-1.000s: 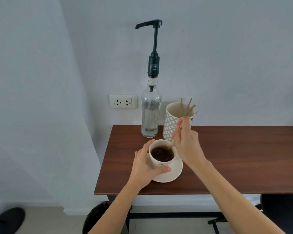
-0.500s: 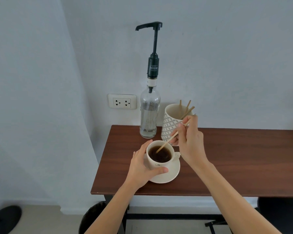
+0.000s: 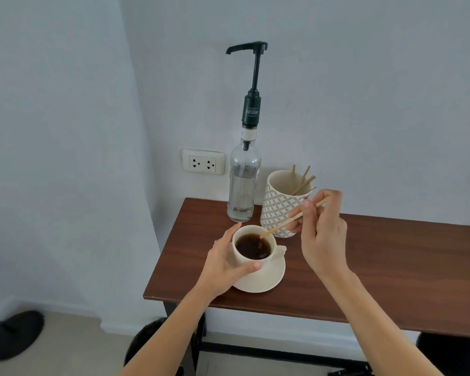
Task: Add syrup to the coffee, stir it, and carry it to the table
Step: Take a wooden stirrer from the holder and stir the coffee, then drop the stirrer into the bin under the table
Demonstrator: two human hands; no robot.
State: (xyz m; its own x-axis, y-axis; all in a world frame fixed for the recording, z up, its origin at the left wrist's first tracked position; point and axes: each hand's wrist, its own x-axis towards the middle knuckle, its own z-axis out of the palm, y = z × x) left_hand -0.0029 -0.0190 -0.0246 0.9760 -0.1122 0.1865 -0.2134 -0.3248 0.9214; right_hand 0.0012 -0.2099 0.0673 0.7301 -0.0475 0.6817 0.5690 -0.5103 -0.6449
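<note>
A cream cup (image 3: 244, 263) of dark coffee (image 3: 253, 246) stands on a cream saucer (image 3: 269, 280) near the left end of the brown table (image 3: 377, 261). My left hand (image 3: 225, 264) wraps around the cup's left side. My right hand (image 3: 323, 234) pinches a thin wooden stir stick (image 3: 288, 222), slanted down to the left, its tip at the far rim just above the coffee. The clear syrup bottle (image 3: 243, 185) with a tall black pump (image 3: 251, 77) stands behind the cup by the wall.
A patterned white holder (image 3: 278, 210) with several wooden sticks stands to the right of the bottle, just behind my right hand. A wall socket (image 3: 202, 164) is left of the bottle. A black round base (image 3: 14, 335) lies on the floor at left.
The stick has come up from deep in the coffee to the cup's far rim, and my right hand has risen and moved right. My left hand stays on the cup.
</note>
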